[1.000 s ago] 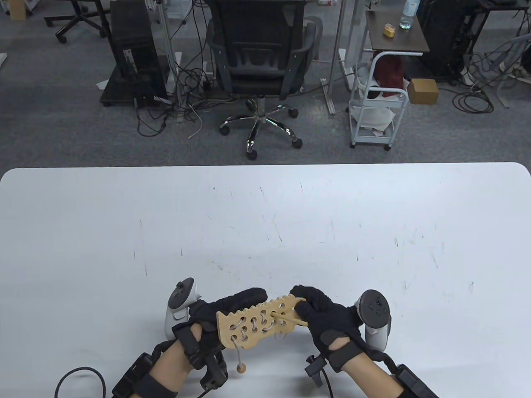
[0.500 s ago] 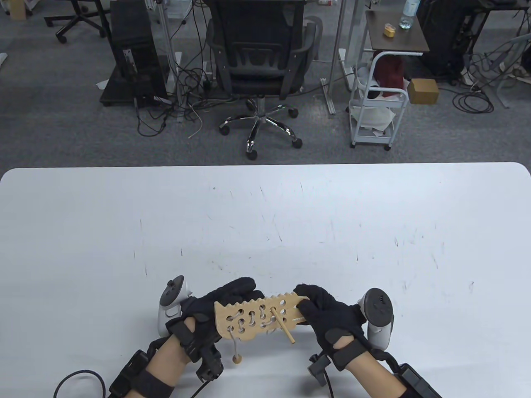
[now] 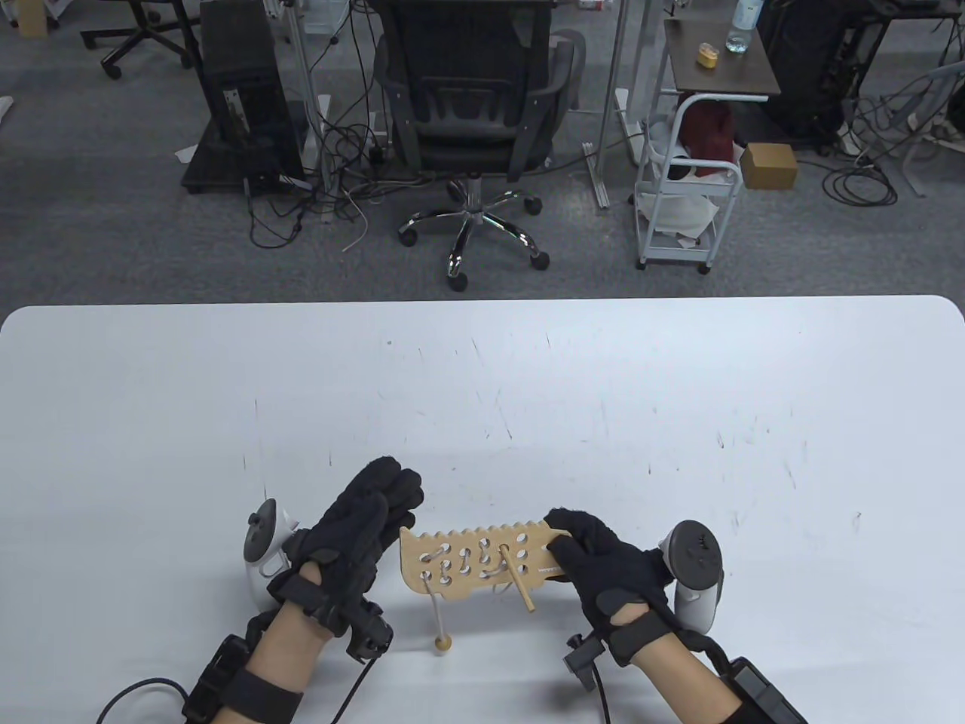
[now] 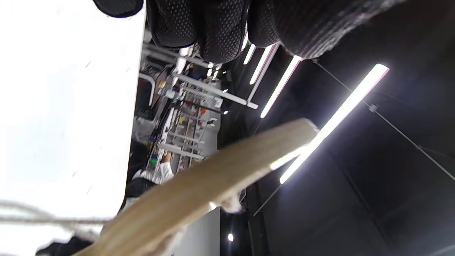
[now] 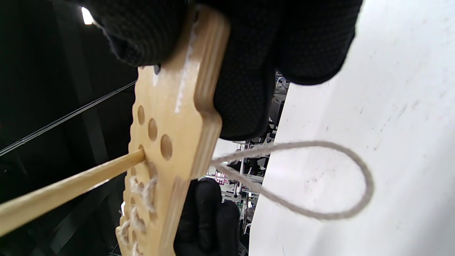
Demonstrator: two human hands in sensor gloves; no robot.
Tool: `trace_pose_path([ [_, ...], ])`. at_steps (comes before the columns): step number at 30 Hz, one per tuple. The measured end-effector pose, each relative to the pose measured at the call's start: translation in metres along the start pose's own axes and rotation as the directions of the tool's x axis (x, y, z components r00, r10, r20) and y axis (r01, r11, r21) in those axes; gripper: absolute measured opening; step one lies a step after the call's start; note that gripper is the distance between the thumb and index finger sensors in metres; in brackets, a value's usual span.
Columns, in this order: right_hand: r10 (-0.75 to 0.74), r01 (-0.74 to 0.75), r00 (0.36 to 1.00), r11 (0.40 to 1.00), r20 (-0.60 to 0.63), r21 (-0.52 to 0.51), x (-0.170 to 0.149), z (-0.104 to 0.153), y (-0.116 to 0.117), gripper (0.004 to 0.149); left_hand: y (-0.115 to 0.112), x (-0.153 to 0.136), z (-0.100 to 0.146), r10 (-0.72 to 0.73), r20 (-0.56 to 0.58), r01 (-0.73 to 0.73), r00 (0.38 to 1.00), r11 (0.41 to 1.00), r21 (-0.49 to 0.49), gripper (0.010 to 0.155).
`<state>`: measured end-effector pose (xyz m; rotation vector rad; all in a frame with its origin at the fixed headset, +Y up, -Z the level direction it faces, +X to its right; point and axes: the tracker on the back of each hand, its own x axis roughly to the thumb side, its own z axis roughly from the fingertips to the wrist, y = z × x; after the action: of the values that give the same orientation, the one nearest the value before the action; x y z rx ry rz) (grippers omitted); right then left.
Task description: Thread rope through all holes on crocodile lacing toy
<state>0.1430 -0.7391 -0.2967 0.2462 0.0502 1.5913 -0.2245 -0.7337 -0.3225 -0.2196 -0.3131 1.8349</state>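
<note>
Your right hand (image 3: 611,562) pinches the right end of the crocodile lacing toy (image 3: 482,562), holding the wooden board above the white surface (image 3: 482,392) near its front edge. In the right wrist view your fingers (image 5: 245,71) wrap the far face of the board while your thumb presses the near face, so the board's edge sits clamped between them.

Your left hand (image 3: 354,535) is off the toy, just beside its left end, with its fingers fairly straight, close together and holding nothing. In the left wrist view their tips (image 4: 213,32) hang above the board's edge with a clear gap between.

The rope (image 5: 320,177) laces through several holes in the left and middle part of the board. Its wooden needle (image 3: 519,584) pokes through a hole in the middle-right part and slants down toward you. A loop of slack rope hangs out on the far side of the board, seen in the right wrist view. From the board's left end a short rope tail drops to a wooden bead (image 3: 442,642) near the surface; you cannot tell whether the bead touches it. The holes nearest your right hand are empty.
</note>
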Motion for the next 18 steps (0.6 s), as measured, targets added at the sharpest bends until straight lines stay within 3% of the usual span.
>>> trace_pose_path([
  [7, 0.017, -0.018, 0.999, 0.999, -0.027, -0.033, 0.000, 0.001, -0.002, 0.048, -0.003, 0.024, 0.007, -0.225, 0.111, 0.219, 0.968, 0.974, 0.065, 0.061],
  [13, 0.022, -0.024, 0.999, 0.998, -0.038, -0.052, -0.001, 0.001, -0.002, 0.048, -0.023, 0.033, 0.011, -0.367, 0.174, 0.365, 0.914, 0.930, 0.043, 0.059],
  [18, 0.029, -0.031, 0.999, 0.998, -0.038, -0.060, -0.001, 0.002, -0.002, 0.048, -0.042, 0.042, 0.016, -0.579, 0.243, 0.583, 0.779, 0.810, 0.061, 0.058],
])
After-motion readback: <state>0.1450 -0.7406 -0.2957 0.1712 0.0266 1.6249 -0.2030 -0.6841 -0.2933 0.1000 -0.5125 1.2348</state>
